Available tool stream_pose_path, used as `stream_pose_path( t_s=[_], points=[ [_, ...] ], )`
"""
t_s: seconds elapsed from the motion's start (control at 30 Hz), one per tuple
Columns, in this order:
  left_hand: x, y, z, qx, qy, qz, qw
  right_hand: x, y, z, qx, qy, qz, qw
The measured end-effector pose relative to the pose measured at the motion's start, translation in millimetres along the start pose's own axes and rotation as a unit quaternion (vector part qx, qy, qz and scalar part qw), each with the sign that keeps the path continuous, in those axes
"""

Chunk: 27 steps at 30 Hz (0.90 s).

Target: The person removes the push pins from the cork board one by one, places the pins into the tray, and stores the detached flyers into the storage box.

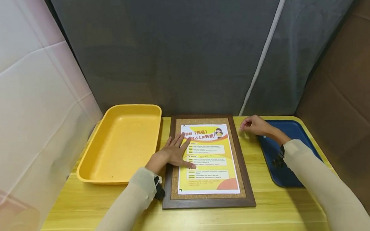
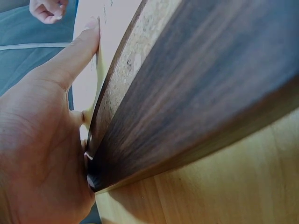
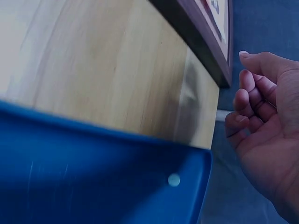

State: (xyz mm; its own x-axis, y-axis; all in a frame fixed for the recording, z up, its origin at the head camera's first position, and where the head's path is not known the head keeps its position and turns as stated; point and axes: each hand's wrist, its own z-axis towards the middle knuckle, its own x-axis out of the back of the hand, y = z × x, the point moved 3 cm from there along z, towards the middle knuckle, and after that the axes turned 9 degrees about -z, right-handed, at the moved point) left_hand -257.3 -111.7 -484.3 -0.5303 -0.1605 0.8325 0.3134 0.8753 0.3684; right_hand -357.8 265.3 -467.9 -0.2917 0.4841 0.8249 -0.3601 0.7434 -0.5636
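Observation:
A printed yellow-and-white poster (image 1: 210, 176) lies on a cork board with a dark wooden frame (image 1: 208, 203). My left hand (image 1: 175, 152) rests on the poster's left side with its fingers spread; the left wrist view shows its thumb (image 2: 77, 53) lying along the sheet. To the right of the frame, my right hand (image 1: 256, 125) hovers over the table's back edge. The right wrist view shows its fingers (image 3: 243, 100) loosely curled and the thumb apart from them, with nothing visible between. Small round pins (image 1: 180, 190) show at some poster corners.
A yellow tray (image 1: 119, 146) stands left of the board. On the right, under my right forearm, lies a blue tray (image 1: 287, 180) with a small whitish round piece (image 3: 174, 180) in it. A grey curtain (image 1: 170, 54) hangs behind the wooden table (image 1: 208, 223).

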Motion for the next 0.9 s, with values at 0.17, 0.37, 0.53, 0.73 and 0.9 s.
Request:
stream_pose_path(
  t_s=[0.17,0.37,0.53,0.73,0.9],
  points=[
    [-1.1,-2.5,2.5,0.001,0.005,-0.005,1.0,7.1,7.9,-9.7,-0.007,0.0,-0.004,1.0],
    [2.0,1.6,-0.9,0.003,0.002,-0.001,1.0,14.6,15.9,-21.0,-0.014,0.002,-0.012,1.0],
    [1.6,3.2,-1.0,0.003,0.005,0.015,0.9999,19.0,24.2,-30.2,-0.022,0.001,-0.01,1.0],
    [2.2,3.8,-1.5,0.004,0.009,0.027,0.9996,23.4,35.6,-40.3,-0.039,0.0,-0.021,0.999],
    [2.6,4.9,-1.9,0.006,0.01,0.028,0.9995,27.4,44.0,-48.4,-0.038,0.005,-0.029,0.999]
  ],
)
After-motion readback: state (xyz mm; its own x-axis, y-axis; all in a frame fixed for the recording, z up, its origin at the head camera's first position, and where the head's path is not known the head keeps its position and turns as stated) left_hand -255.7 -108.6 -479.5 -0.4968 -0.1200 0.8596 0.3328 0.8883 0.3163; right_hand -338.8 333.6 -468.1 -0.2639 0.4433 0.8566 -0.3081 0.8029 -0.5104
